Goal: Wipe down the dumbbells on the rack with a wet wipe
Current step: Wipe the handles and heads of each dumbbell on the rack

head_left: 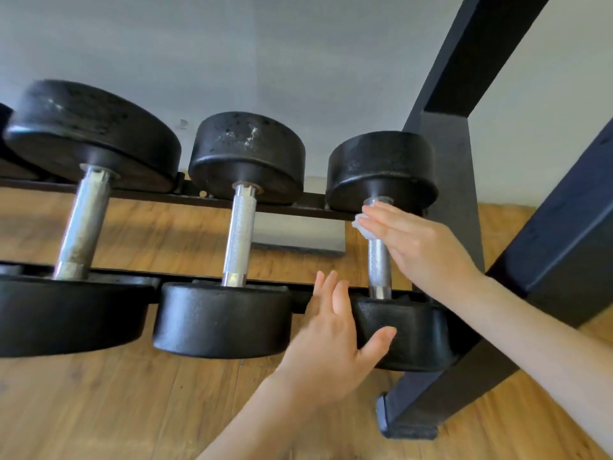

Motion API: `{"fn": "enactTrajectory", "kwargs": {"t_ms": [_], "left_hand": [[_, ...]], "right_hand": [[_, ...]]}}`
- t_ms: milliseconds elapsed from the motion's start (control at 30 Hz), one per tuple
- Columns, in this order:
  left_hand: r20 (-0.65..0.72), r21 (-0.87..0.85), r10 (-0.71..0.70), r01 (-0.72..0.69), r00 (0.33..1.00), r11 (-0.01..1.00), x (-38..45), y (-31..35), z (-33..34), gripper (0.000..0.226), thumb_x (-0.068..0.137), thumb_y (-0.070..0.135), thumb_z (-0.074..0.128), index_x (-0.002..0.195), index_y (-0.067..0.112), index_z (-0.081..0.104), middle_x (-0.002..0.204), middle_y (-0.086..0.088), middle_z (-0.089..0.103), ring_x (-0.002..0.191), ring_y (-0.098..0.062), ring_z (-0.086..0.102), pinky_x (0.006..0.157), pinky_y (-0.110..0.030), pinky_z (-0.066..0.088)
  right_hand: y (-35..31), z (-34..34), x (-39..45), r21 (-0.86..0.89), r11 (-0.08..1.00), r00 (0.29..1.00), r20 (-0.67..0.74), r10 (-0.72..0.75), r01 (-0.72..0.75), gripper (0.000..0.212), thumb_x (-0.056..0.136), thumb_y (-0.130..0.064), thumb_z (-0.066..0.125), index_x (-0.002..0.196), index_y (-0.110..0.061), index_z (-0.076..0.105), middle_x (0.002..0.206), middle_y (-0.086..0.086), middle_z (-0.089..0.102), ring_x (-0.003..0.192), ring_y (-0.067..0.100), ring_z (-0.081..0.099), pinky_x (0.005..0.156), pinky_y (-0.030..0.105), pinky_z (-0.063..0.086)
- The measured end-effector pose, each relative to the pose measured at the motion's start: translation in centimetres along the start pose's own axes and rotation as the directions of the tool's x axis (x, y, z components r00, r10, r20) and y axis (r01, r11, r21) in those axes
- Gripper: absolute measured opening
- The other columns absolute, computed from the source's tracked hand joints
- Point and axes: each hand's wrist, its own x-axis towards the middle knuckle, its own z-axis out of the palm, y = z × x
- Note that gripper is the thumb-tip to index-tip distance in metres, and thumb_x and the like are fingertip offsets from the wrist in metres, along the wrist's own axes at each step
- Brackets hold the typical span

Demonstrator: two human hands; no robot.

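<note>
I see three black dumbbells lying across the rack's rails [185, 197], above a wooden floor [99, 410], with the rack's dark upright [464, 61] at the right. My right hand [418, 247] lies flat with straight fingers against the upper end of the rightmost dumbbell's [381, 167] knurled handle [379, 270], pressing a white wet wipe [360, 225] onto it. My left hand [331, 340] rests open against that dumbbell's near head [418, 336], thumb on its face, fingers along its left side.
</note>
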Motion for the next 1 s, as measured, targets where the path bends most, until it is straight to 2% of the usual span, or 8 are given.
{"fn": "enactTrajectory", "kwargs": {"t_ms": [100,200,333,500,600,767,900,1000], "left_hand": [[-0.088,0.080,-0.018,0.025,0.996,0.997,1.2,0.6,-1.2,0.094,0.085,0.076,0.023,0.155,0.015,0.003,0.162,0.002,-0.012,0.136,-0.006,-0.030,0.111,-0.024,-0.008],[-0.324,0.155,-0.038,0.093,0.945,0.983,2.0,0.6,-2.5,0.094,0.082,0.073,0.004,0.155,0.014,0.010,0.163,-0.004,-0.003,0.134,-0.008,-0.028,0.110,-0.026,-0.014],[-0.414,0.302,-0.059,0.199,0.908,0.932,1.5,0.0,-3.5,0.073,0.098,0.057,0.020,0.154,0.011,0.014,0.163,-0.009,-0.001,0.147,-0.022,-0.017,0.109,-0.030,-0.019],[-0.543,0.364,0.001,0.235,0.840,0.901,-2.3,-2.0,-4.6,0.072,0.096,0.053,0.030,0.150,0.005,0.030,0.160,-0.015,0.018,0.149,-0.029,0.000,0.114,-0.039,-0.007],[-0.534,0.349,-0.074,0.299,0.843,0.888,-5.0,-4.6,-5.2,0.079,0.092,0.055,0.026,0.153,0.007,0.008,0.161,-0.011,0.007,0.144,-0.025,-0.012,0.114,-0.040,-0.006],[-0.447,0.376,-0.062,0.250,0.893,0.892,-6.5,-7.4,-5.5,0.085,0.089,0.061,0.030,0.150,0.014,-0.005,0.158,-0.007,0.010,0.147,-0.027,0.010,0.112,-0.045,0.014],[-0.482,0.246,-0.031,0.169,0.876,0.955,-4.9,-8.4,-7.6,0.093,0.077,0.074,0.021,0.146,0.022,-0.015,0.157,0.003,-0.014,0.144,-0.011,-0.023,0.116,-0.029,-0.007],[-0.521,0.164,-0.012,0.114,0.854,0.980,-3.1,-9.8,-9.3,0.091,0.075,0.077,0.010,0.142,0.025,-0.023,0.150,0.012,-0.031,0.135,-0.001,-0.038,0.107,-0.017,-0.022]], "right_hand": [[-0.8,0.6,0.5,-0.035,0.999,1.000,-0.015,0.003,-0.003,0.052,0.085,-0.002,0.032,0.136,-0.003,0.043,0.130,0.011,0.058,0.121,0.024,0.055,0.099,0.037,0.039],[-1.2,0.5,1.7,0.026,0.998,0.996,-0.061,0.059,-0.058,0.047,0.098,-0.009,0.018,0.138,-0.006,0.042,0.133,0.009,0.057,0.124,0.022,0.052,0.100,0.038,0.041],[-1.9,-0.6,4.1,0.196,0.978,0.976,-0.185,0.112,-0.075,0.035,0.090,-0.006,0.042,0.113,-0.001,0.067,0.116,0.014,0.067,0.108,0.026,0.064,0.085,0.038,0.052],[-3.8,0.2,5.6,0.339,0.929,0.975,-0.111,0.193,-0.145,0.036,0.080,0.012,0.061,0.113,-0.001,0.068,0.116,0.014,0.066,0.106,0.027,0.065,0.094,0.036,0.043],[-6.5,0.4,6.5,0.492,0.842,0.953,-0.074,0.293,-0.221,0.038,0.082,0.010,0.061,0.116,-0.005,0.067,0.120,0.010,0.065,0.110,0.024,0.063,0.098,0.032,0.038],[-10.1,0.7,7.9,0.516,0.840,0.948,-0.151,0.279,-0.165,0.040,0.081,0.009,0.063,0.119,-0.005,0.065,0.121,0.009,0.065,0.111,0.021,0.062,0.097,0.033,0.042],[-9.4,0.7,10.2,0.471,0.861,0.906,-0.251,0.342,-0.195,0.036,0.086,0.000,0.050,0.118,-0.002,0.065,0.122,0.011,0.064,0.112,0.022,0.061,0.097,0.030,0.046],[-8.2,0.4,12.7,0.437,0.854,0.835,-0.326,0.443,-0.282,0.038,0.086,0.000,0.043,0.116,-0.001,0.066,0.122,0.012,0.063,0.112,0.022,0.060,0.099,0.022,0.040]]}}
